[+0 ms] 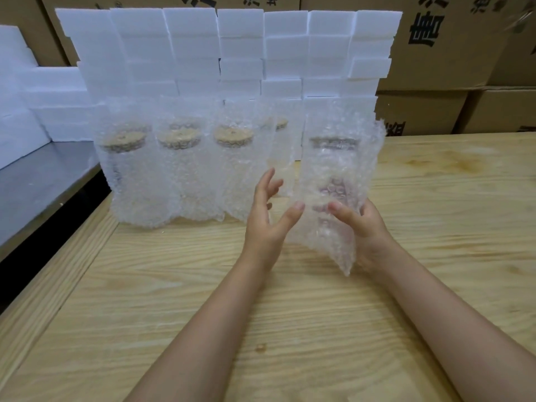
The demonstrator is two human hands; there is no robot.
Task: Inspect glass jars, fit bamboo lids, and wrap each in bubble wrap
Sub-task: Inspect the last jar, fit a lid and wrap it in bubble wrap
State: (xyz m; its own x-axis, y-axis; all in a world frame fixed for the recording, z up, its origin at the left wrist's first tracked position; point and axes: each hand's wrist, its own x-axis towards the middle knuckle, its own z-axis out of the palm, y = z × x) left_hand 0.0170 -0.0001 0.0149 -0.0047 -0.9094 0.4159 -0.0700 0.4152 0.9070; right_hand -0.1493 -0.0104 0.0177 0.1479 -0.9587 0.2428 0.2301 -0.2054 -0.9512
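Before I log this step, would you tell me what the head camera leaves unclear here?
Head view:
- Held jar: glass condition and lid fit, blurred by its bubble wrap.
- Right hand: fingers behind the wrap, only a pink smudge.
- Fourth jar at the back: mostly hidden by neighbouring wrap.
- Cardboard box print: cut off by the top edge.

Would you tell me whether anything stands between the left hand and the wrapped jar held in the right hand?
Nothing visible does. The left hand is open right beside the wrapped jar, its thumb at the bubble wrap's edge, while the right hand grips the jar's lower part.
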